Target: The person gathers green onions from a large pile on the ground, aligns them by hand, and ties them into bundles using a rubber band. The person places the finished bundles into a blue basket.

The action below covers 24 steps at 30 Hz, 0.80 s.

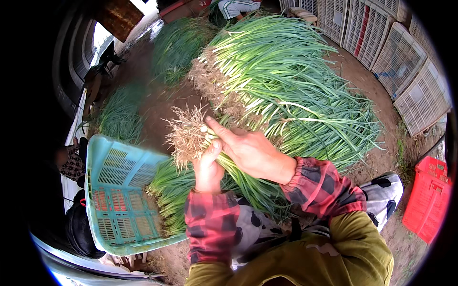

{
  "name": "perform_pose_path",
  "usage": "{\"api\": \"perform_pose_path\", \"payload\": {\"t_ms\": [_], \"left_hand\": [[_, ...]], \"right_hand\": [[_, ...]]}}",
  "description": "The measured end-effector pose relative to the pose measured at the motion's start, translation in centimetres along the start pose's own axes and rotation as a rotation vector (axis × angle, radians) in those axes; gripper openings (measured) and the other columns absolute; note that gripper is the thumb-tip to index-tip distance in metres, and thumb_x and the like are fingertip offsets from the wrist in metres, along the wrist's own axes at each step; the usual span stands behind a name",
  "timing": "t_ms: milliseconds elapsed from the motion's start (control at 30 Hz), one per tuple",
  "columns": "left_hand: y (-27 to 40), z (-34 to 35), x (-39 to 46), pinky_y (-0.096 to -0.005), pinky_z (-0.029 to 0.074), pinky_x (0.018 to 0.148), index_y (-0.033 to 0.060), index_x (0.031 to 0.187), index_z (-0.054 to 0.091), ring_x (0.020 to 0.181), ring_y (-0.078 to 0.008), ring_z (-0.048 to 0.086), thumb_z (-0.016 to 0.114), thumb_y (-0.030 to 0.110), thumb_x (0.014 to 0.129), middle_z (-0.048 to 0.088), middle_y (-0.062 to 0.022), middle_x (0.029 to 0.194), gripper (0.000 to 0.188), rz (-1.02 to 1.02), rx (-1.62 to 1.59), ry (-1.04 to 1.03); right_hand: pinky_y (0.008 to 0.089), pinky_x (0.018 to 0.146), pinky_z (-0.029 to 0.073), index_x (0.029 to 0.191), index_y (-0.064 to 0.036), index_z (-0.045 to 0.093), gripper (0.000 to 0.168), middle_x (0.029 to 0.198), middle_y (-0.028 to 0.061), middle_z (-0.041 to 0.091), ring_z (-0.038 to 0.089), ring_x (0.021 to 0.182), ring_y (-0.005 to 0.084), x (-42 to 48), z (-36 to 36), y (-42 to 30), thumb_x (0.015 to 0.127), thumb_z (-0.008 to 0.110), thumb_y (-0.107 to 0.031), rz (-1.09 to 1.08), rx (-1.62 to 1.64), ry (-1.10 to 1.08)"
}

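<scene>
My left hand (pixel 209 166) is closed round a bunch of green onions (pixel 232 166), just behind its roots, with the thumb on the white stem ends. The tangled brown roots point up and to the left, and the green leaves trail down to the right over my lap. Across the top of the bunch lies my right hand (pixel 254 152), its index finger stretched along the stems to the root end; its other fingers are partly hidden. At the lower left a turquoise plastic crate (pixel 107 143) stands tilted, holding more green onions (pixel 175 203) with their roots towards the left.
A large heap of green onions (pixel 279 82) lies on the dirt floor beyond my hands. Smaller piles (pixel 121 114) lie to the left. Pale plastic crates (pixel 400 60) line the right side, near a red crate (pixel 427 200). Another person (pixel 238 8) sits at the top.
</scene>
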<state>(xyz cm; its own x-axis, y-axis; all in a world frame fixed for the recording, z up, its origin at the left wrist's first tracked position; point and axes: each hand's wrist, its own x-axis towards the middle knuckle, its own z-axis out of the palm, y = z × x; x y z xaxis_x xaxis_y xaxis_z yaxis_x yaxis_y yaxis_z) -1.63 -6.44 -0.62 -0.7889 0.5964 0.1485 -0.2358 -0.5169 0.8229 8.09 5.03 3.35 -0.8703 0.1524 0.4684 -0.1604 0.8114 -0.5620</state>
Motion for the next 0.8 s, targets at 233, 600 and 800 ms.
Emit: {"api": "perform_pose_path", "payload": {"t_ms": [233,600,800], "left_hand": [[0.4,0.4,0.2,-0.0356,0.043,0.091,0.0025,0.109,0.057,0.097,-0.0202,0.056,0.065,0.025,0.087,0.060,-0.0071,0.102,0.032,0.001,0.094,0.096],[1.1,1.0,1.6,-0.0325,0.042,0.063,0.0083,0.110,0.048,0.064,-0.0146,0.049,0.067,0.020,0.083,0.049,-0.0021,0.073,0.035,-0.073,0.148,-0.022],[-0.5,2.0,3.6,-0.0303,0.038,0.065,0.0090,0.092,0.049,0.065,-0.0132,0.044,0.068,0.023,0.084,0.044,-0.0008,0.073,0.024,-0.141,0.226,-0.019]], "right_hand": [[0.0441,0.100,0.035,0.148,-0.008,0.016,0.068,0.139,0.0255,0.036,0.046,0.117,0.0387,-0.9,3.2,1.9,0.095,0.045,-0.039,0.023,0.133,0.107],[0.0428,0.086,0.047,0.091,0.006,0.063,0.065,0.087,0.0243,0.063,0.062,0.083,0.0330,-12.0,9.9,15.0,0.099,0.030,-0.049,0.718,0.555,-0.196],[0.0403,0.084,0.046,0.099,-0.004,0.063,0.018,0.099,0.0147,0.061,0.055,0.094,0.0344,-11.5,7.6,33.2,0.083,0.055,-0.010,0.578,-0.353,0.244]]}}
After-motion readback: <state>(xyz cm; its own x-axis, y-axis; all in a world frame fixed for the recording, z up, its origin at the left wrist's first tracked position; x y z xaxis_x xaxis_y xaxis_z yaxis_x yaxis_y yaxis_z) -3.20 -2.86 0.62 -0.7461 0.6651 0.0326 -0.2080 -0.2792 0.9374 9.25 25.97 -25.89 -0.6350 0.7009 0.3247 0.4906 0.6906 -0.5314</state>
